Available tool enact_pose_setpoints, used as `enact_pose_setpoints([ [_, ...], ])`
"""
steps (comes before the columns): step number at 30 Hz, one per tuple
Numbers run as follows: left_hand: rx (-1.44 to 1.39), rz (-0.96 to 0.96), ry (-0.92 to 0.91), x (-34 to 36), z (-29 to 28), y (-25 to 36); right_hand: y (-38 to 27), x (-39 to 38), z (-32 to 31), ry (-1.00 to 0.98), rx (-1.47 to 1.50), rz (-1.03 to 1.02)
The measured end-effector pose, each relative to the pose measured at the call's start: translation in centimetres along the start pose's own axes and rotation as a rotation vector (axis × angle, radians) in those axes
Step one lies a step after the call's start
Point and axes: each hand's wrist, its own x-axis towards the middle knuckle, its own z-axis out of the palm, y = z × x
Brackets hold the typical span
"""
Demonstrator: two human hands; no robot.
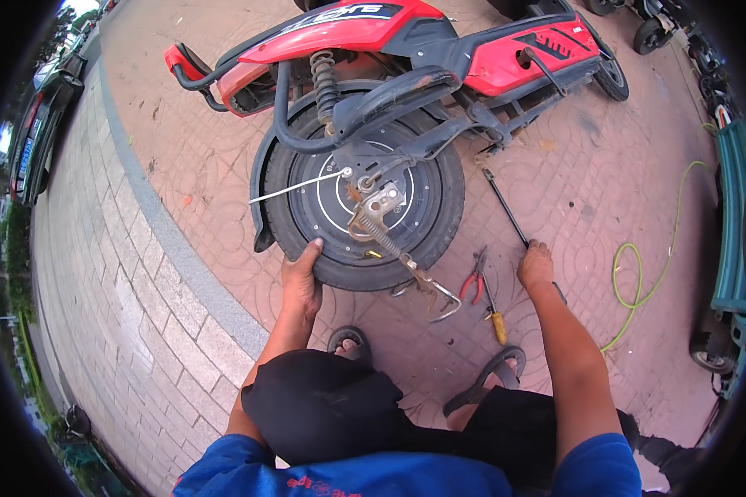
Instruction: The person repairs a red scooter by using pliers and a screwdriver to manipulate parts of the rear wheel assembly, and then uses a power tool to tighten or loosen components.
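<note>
A red and black electric scooter (340,33) lies on its side, its rear wheel (365,277) toward me. My left hand (302,277) grips the tyre's near-left edge, thumb on top and fingers partly hidden beneath. In my right hand (536,265) is a long dark wrench (506,205), closed in my fingers; its thicker far end points at the scooter. A rusty kickstand (427,286) with a spring (380,236) lies across the wheel hub. A pale cable (298,186) crosses the wheel's left side. Between wheel and right hand are red-handled pliers (475,280) and a yellow-handled screwdriver (496,323).
A yellow-green cord (638,294) loops over the red paving at right. Further right stands a teal vehicle (731,224). Grey paving (166,323) runs along the left, with a parked dark car (46,132). My sandalled feet (348,344) are below the wheel.
</note>
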Motion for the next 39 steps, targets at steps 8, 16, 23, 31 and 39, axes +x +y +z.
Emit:
enact_pose_setpoints([
  [8,0.149,0.076,0.006,0.7,0.0,1.8,-1.9,1.4,-3.1,0.191,0.425,-0.047],
  [16,0.427,0.214,0.106,-0.7,-0.1,0.0,-5.9,-0.4,-15.0,0.245,0.779,-0.531],
  [23,0.162,0.031,0.077,-0.8,-0.5,0.4,-7.9,-6.3,-20.4,0.142,0.745,-0.988],
  [31,1.35,0.941,0.21,-4.4,-0.1,0.8,-12.2,-15.1,-23.5,-0.132,0.829,-1.175],
  [39,1.692,1.042,-0.164,-6.8,0.9,0.8,-19.7,-17.2,-19.6,-0.239,1.143,-0.81],
])
